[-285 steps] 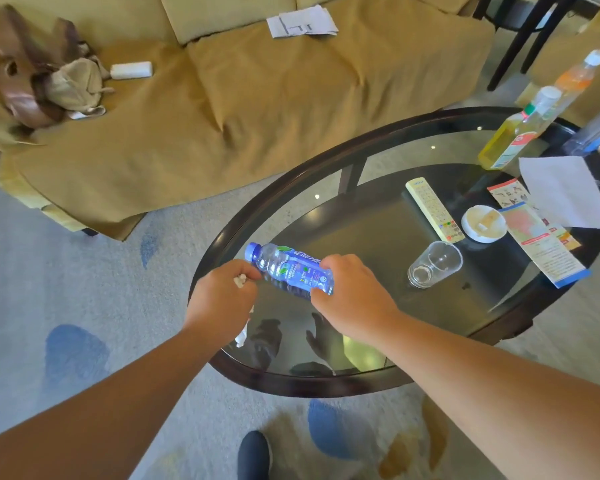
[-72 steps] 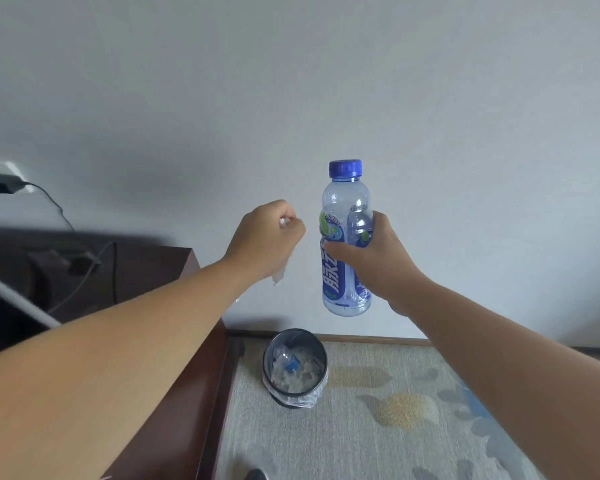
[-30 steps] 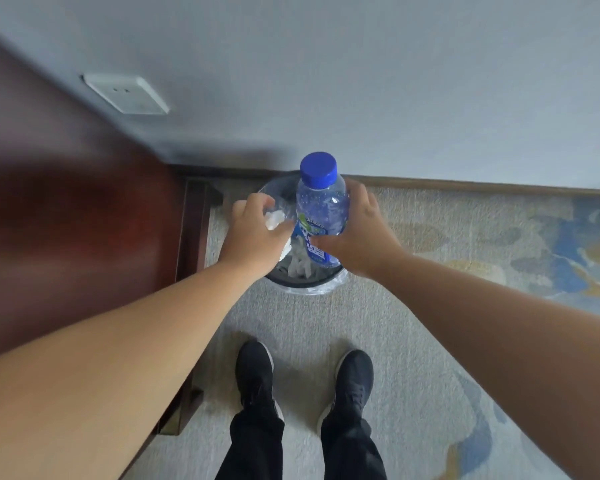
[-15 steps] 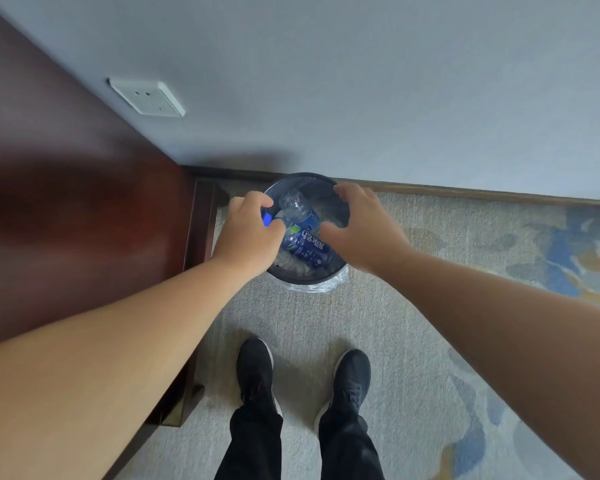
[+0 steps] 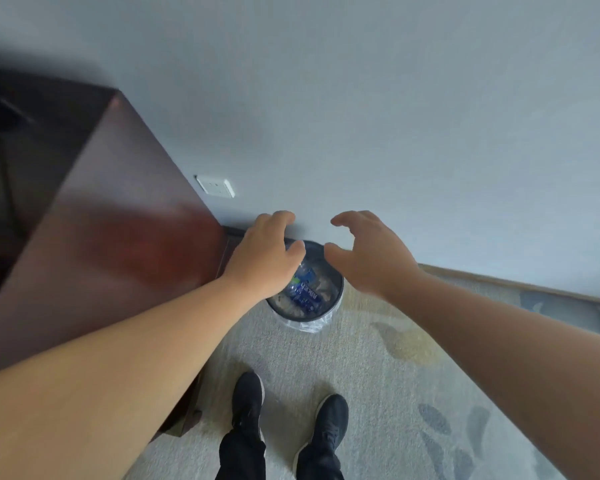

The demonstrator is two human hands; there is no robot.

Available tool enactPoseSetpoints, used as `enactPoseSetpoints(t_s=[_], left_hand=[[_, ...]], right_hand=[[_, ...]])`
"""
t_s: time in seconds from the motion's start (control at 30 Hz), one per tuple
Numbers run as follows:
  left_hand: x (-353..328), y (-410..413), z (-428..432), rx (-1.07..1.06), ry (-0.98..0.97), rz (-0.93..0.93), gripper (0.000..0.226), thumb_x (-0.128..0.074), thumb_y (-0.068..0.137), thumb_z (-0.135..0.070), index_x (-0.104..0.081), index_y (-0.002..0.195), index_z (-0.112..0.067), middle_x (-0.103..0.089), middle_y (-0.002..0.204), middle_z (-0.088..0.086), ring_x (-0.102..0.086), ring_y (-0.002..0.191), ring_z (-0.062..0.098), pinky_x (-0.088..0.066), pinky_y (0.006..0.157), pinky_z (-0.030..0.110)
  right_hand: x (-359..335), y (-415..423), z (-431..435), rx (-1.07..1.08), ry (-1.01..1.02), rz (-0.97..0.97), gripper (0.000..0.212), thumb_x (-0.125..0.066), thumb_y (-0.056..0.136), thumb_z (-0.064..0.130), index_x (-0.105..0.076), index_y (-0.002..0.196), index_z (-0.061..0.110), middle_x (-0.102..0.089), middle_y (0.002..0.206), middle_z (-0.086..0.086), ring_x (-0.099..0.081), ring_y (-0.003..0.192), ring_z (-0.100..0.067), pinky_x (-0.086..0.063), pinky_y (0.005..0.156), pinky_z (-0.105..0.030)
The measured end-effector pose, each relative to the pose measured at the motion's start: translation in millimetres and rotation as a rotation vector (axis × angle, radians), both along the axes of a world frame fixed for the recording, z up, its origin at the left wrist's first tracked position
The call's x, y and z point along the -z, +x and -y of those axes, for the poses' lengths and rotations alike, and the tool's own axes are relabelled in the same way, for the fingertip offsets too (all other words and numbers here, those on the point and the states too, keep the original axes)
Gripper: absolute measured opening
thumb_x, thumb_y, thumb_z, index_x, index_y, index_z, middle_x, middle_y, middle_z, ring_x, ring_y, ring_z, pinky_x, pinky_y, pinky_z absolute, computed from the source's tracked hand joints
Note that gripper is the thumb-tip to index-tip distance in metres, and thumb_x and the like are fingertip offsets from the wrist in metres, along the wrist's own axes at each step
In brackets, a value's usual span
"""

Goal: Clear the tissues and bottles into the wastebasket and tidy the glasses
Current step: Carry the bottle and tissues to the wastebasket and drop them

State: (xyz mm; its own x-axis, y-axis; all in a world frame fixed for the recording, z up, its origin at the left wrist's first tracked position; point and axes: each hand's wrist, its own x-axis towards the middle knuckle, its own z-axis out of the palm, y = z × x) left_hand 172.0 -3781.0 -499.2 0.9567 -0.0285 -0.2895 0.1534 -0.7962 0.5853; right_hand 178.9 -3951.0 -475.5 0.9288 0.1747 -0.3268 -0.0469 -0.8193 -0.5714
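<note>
Bottle lies in wastebasket, long axis far-left to near-right; left hand & right hand above, empty, fingers spread

One wide-angle head-worn view, from standing height, looks steeply down and forward, round dark wastebasket with clear plastic liner mid-frame, black shoes nearer than it, pale grey wall beyond it

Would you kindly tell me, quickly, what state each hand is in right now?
Left hand: open, fingers loosely curled, holding nothing.
Right hand: open, fingers spread and relaxed, holding nothing.
</note>
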Motion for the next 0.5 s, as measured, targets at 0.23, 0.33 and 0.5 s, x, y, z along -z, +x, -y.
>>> enactPoseSetpoints(t_s=[0.23, 0.33, 0.5], left_hand=[[-120, -28, -3, -0.07, 0.014, 0.145, 0.047, -0.046, 0.096, -0.029, -0.038, 0.141, -0.02, -0.04, 0.141, 0.006, -0.043, 0.127, 0.019, -0.033, 0.099, 0.028], [-170, -43, -11, -0.083, 0.039, 0.23, 0.046, -0.046, 0.095, -0.03, -0.039, 0.14, -0.021, -0.042, 0.14, 0.004, -0.044, 0.126, 0.018, -0.033, 0.1, 0.029], [-241, -85, -22, -0.093, 0.082, 0.345, 0.046, -0.046, 0.095, -0.032, -0.039, 0.139, -0.023, -0.043, 0.14, 0.002, -0.043, 0.128, 0.016, -0.035, 0.103, 0.031]], right_hand=[[-126, -14, -4, -0.086, 0.019, 0.171, 0.048, -0.056, 0.091, 0.038, -0.047, 0.137, 0.027, -0.046, 0.138, 0.008, -0.055, 0.108, -0.01, -0.042, 0.091, -0.028], [-174, -27, -10, -0.093, 0.038, 0.243, 0.048, -0.056, 0.091, 0.038, -0.048, 0.136, 0.027, -0.047, 0.137, 0.008, -0.055, 0.108, -0.011, -0.041, 0.089, -0.026], [-239, -68, -19, -0.096, 0.082, 0.345, 0.047, -0.056, 0.091, 0.038, -0.048, 0.136, 0.027, -0.047, 0.136, 0.008, -0.057, 0.107, -0.012, -0.042, 0.086, -0.027]])
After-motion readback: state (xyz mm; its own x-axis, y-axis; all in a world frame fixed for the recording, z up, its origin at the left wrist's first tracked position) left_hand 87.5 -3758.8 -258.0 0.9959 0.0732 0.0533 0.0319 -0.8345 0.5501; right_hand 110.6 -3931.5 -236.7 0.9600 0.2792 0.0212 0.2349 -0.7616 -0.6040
